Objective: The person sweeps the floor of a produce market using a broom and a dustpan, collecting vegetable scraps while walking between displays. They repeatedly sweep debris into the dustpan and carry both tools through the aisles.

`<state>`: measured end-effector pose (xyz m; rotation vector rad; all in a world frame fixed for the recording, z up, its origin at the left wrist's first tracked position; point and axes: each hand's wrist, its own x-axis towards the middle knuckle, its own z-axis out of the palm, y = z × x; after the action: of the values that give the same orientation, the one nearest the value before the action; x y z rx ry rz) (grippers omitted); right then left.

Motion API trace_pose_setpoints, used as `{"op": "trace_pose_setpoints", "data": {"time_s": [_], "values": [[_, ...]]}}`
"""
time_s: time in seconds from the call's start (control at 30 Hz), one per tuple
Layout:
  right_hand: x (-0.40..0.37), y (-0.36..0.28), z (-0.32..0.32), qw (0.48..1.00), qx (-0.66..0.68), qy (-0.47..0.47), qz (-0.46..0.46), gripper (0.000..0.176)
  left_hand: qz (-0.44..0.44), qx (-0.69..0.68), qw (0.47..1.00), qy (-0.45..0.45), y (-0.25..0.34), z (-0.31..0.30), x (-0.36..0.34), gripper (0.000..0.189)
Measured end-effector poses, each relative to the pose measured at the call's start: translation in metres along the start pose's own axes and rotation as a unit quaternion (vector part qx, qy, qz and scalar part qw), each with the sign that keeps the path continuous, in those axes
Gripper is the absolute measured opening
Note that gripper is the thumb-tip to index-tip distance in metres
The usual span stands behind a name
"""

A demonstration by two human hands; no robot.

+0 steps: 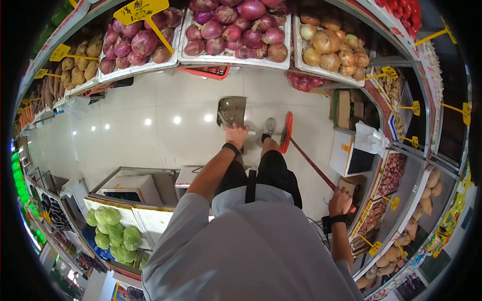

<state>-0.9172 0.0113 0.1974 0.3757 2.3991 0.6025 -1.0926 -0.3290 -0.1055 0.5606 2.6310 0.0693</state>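
Note:
My left hand [236,134] is closed around the handle of a dustpan [232,110], whose scoop points away from me over the tiled floor. Dark bits seem to lie in the scoop, too small to name. Out to the right, my right hand [341,201] grips the reddish stick of a broom [312,163]. The broom's orange-red head [286,133] is at the floor beside my right shoe [269,126], apart from the dustpan. Both wrists wear dark bands.
Ahead, a stall holds trays of red onions [240,31] and yellow onions [331,47], with a red basket [206,73] beneath. Cabbages [115,233] lie on a left-hand stand. Boxes [346,150] and produce shelves line my right side. Pale floor tiles [165,108] run between them.

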Motion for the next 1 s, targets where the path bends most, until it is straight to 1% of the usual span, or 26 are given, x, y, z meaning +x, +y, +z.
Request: {"op": "trace_pose_setpoints", "data": {"time_s": [0.1,0.13,0.3,0.47,0.53,0.67,0.77,0.8,0.9,0.97,1.0], "values": [[-0.003,0.003,0.009,0.999,0.002,0.03,0.012,0.019,0.022,0.006,1.0,-0.008,0.011,0.006,0.014,0.02],[-0.002,0.003,0.006,1.0,0.01,0.008,0.023,0.02,0.03,0.006,0.999,-0.011,0.015,0.005,0.02,0.021],[-0.012,0.01,0.018,0.999,0.016,0.011,0.036,0.02,0.033,0.021,0.999,0.0,0.044,0.006,0.017,0.023],[-0.018,0.009,0.02,0.999,0.002,0.013,0.039,0.019,0.006,-0.007,1.0,-0.024,0.044,0.003,0.014,0.021],[-0.011,0.008,0.019,0.999,-0.004,0.014,0.032,0.018,-0.01,-0.013,1.0,-0.013,0.027,-0.002,0.012,0.022],[-0.005,0.007,0.01,0.999,-0.013,0.026,0.02,0.013,-0.042,-0.004,0.997,-0.072,-0.007,-0.023,-0.001,0.021],[-0.009,0.005,0.006,0.999,-0.02,0.011,0.029,0.015,-0.079,-0.061,0.991,-0.089,-0.029,-0.021,-0.001,0.02],[-0.01,0.006,0.007,0.999,-0.019,0.012,0.032,0.015,-0.103,-0.086,0.988,-0.082,-0.037,-0.021,-0.003,0.019],[-0.016,0.008,0.016,0.999,-0.021,0.008,0.035,0.015,-0.126,-0.103,0.984,-0.072,-0.075,-0.019,-0.017,0.018],[-0.012,0.01,0.022,0.999,-0.026,0.004,0.037,0.015,-0.109,-0.133,0.985,0.009,-0.11,-0.027,-0.046,0.018],[-0.012,0.013,0.029,0.999,-0.031,0.004,0.034,0.014,-0.109,-0.171,0.978,0.04,-0.129,-0.02,-0.065,0.017]]}}
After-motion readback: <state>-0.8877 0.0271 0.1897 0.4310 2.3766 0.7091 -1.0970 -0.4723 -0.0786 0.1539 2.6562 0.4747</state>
